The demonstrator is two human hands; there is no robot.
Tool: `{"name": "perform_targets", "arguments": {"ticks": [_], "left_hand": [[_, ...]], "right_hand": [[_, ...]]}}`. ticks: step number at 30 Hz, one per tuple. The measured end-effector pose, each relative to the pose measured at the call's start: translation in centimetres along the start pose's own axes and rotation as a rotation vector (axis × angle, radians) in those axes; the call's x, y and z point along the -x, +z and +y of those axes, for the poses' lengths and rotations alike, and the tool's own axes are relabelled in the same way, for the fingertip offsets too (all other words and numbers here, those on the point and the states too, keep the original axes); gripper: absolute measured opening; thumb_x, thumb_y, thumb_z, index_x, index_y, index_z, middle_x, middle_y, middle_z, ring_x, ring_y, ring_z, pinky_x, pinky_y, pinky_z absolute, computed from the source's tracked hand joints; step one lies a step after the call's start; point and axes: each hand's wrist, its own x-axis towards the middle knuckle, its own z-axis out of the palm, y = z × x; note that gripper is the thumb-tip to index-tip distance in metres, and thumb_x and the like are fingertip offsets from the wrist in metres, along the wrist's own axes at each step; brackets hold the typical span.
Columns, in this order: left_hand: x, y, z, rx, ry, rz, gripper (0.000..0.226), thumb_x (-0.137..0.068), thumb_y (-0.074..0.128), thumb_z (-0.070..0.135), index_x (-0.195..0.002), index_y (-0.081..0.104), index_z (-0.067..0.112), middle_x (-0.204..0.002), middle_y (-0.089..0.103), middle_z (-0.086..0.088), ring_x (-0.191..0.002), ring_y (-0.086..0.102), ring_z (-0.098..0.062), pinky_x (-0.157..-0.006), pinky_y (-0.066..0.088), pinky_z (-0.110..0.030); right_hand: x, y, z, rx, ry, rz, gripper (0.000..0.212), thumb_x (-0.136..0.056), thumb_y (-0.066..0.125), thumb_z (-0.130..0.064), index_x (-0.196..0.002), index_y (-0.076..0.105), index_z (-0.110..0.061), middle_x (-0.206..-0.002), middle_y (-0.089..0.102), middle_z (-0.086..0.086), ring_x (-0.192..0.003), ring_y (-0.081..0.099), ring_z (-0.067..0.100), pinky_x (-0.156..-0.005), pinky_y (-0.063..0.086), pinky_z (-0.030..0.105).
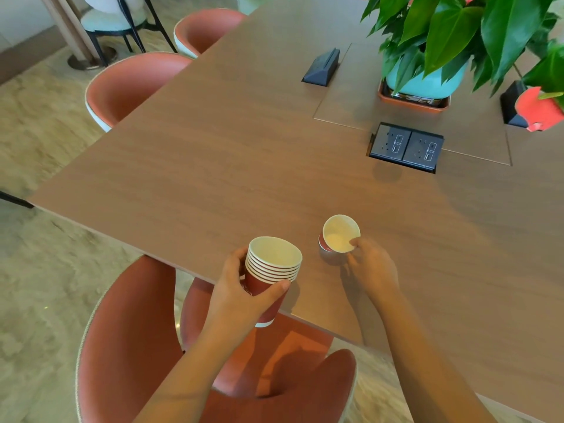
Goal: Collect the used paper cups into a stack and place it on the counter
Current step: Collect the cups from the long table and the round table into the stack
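My left hand [241, 288] grips a stack of several nested red paper cups [271, 270] with white insides, held just over the near edge of the wooden table [213, 166]. To its right a single red paper cup [338, 235] stands on the table, tipped slightly toward me. My right hand [372, 267] pinches its near rim, thumb on the inside. The single cup and the stack are a short gap apart.
A power socket panel [406, 147] is set into the table beyond the single cup. A potted plant in a teal pot [427, 80] and two black stands [322, 67] sit farther back. Red chairs [131, 340] line the table's near and left edges.
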Motion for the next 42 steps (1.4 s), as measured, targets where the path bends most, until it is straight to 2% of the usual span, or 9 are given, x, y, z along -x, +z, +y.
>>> {"name": "perform_targets", "arguments": {"ticks": [6, 10, 17, 20, 23, 30, 33, 38, 42], "left_hand": [[0.8, 0.1, 0.2, 0.010, 0.015, -0.005, 0.082, -0.050, 0.076, 0.055, -0.123, 0.045, 0.034, -0.111, 0.058, 0.021, -0.104, 0.057, -0.005, -0.084, 0.051, -0.026], [1.4, 0.6, 0.2, 0.003, 0.031, -0.031, 0.084, -0.046, 0.073, 0.063, -0.122, 0.044, 0.039, -0.110, 0.057, 0.026, -0.103, 0.056, 0.001, -0.077, 0.049, -0.016], [2.4, 2.2, 0.0, -0.031, 0.080, -0.081, 0.075, -0.059, 0.084, 0.045, -0.123, 0.046, 0.037, -0.111, 0.057, 0.026, -0.103, 0.055, 0.004, -0.078, 0.049, -0.015], [3.0, 2.8, 0.3, -0.059, 0.099, -0.123, 0.073, -0.059, 0.084, 0.043, -0.119, 0.043, 0.043, -0.108, 0.055, 0.030, -0.100, 0.051, 0.015, -0.072, 0.047, -0.005], [3.5, 3.5, 0.7, -0.062, 0.114, -0.174, 0.066, -0.060, 0.085, 0.037, -0.111, 0.044, 0.048, -0.108, 0.055, 0.029, -0.099, 0.050, 0.017, -0.071, 0.042, 0.000], [4.6, 4.7, 1.8, -0.072, 0.157, -0.261, 0.065, -0.061, 0.084, 0.032, -0.107, 0.043, 0.052, -0.108, 0.054, 0.030, -0.096, 0.048, 0.022, -0.068, 0.041, 0.001], [4.9, 5.1, 2.3, -0.073, 0.184, -0.281, 0.065, -0.062, 0.085, 0.029, -0.106, 0.043, 0.051, -0.107, 0.053, 0.031, -0.095, 0.047, 0.025, -0.068, 0.040, 0.003], [5.5, 5.4, 2.7, -0.073, 0.215, -0.303, 0.065, -0.063, 0.084, 0.028, -0.107, 0.042, 0.052, -0.107, 0.054, 0.029, -0.096, 0.049, 0.022, -0.069, 0.042, 0.000], [6.0, 5.6, 2.9, -0.068, 0.240, -0.315, 0.069, -0.061, 0.083, 0.035, -0.115, 0.043, 0.052, -0.107, 0.055, 0.037, -0.101, 0.050, 0.018, -0.072, 0.043, -0.001]], "right_hand": [[1.6, -0.6, 0.3, -0.006, -0.022, 0.044, 0.022, -0.085, 0.055, -0.015, -0.106, 0.060, -0.009, -0.107, 0.062, 0.011, -0.098, 0.055, 0.030, -0.070, 0.043, 0.037], [3.4, -1.6, 0.7, -0.046, -0.002, 0.078, 0.021, -0.086, 0.055, -0.018, -0.105, 0.061, -0.010, -0.105, 0.064, 0.010, -0.095, 0.057, 0.027, -0.070, 0.045, 0.037], [7.9, -4.0, 1.3, -0.132, -0.078, 0.201, 0.019, -0.085, 0.061, -0.019, -0.101, 0.064, -0.009, -0.100, 0.067, 0.008, -0.092, 0.059, 0.024, -0.071, 0.040, 0.029], [9.5, -5.4, 1.5, -0.180, -0.090, 0.260, 0.018, -0.084, 0.064, -0.019, -0.099, 0.066, -0.009, -0.096, 0.068, 0.005, -0.090, 0.060, 0.022, -0.071, 0.040, 0.027], [11.0, -6.9, 1.7, -0.273, -0.072, 0.301, 0.017, -0.082, 0.065, -0.021, -0.097, 0.067, -0.014, -0.089, 0.064, -0.004, -0.088, 0.057, 0.014, -0.072, 0.038, 0.023], [13.3, -10.0, 2.0, -0.421, -0.093, 0.438, 0.015, -0.078, 0.069, -0.014, -0.093, 0.067, -0.017, -0.083, 0.060, -0.016, -0.081, 0.056, -0.004, -0.072, 0.036, 0.000], [14.0, -11.0, 1.9, -0.506, -0.128, 0.472, 0.018, -0.078, 0.068, -0.012, -0.091, 0.065, -0.024, -0.086, 0.060, -0.021, -0.084, 0.054, -0.012, -0.071, 0.038, 0.001], [15.0, -12.1, 1.6, -0.580, -0.210, 0.443, 0.028, -0.078, 0.068, -0.013, -0.088, 0.061, -0.038, -0.087, 0.064, -0.019, -0.086, 0.058, -0.005, -0.072, 0.041, 0.006], [15.7, -12.6, 1.2, -0.599, -0.286, 0.377, 0.017, -0.077, 0.062, -0.027, -0.089, 0.060, -0.038, -0.088, 0.065, -0.015, -0.085, 0.059, -0.003, -0.076, 0.042, 0.007]]}}
